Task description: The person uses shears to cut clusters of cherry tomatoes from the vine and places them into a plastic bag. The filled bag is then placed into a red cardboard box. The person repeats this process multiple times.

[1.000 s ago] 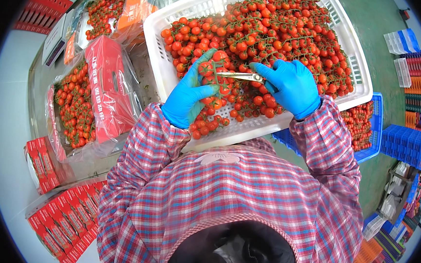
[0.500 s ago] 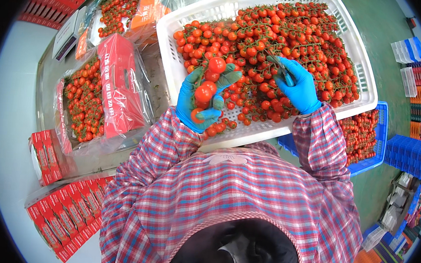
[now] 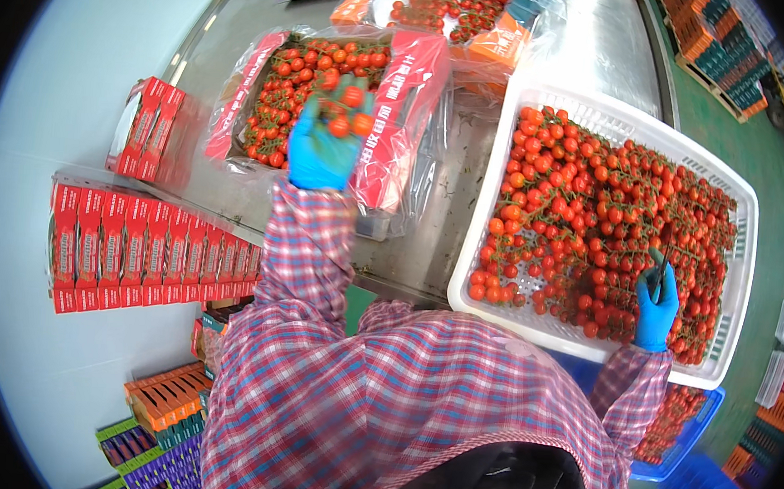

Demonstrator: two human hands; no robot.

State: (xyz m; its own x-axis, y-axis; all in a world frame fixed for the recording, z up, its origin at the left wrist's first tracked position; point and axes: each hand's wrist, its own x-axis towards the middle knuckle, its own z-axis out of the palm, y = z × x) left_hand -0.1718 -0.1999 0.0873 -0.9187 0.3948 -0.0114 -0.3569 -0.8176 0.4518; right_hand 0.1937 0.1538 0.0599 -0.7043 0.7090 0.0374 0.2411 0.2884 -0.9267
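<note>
Arms spread wide, a person in a red, white and blue checked garment (image 3: 335,404) reaches forward with the left forearm (image 3: 307,257), the left hand (image 3: 320,149) gloved in blue and held well out ahead of the torso (image 3: 464,377), its outline slightly blurred and its fingers bent in a hold, partly hidden from view. On the opposite side, the right forearm (image 3: 632,388) appears shorter and angles slightly outward to the right hand (image 3: 657,308), likewise gloved, lower and nearer the torso, with the fingers (image 3: 669,284) curled in a grip and one fingertip stained dark green
</note>
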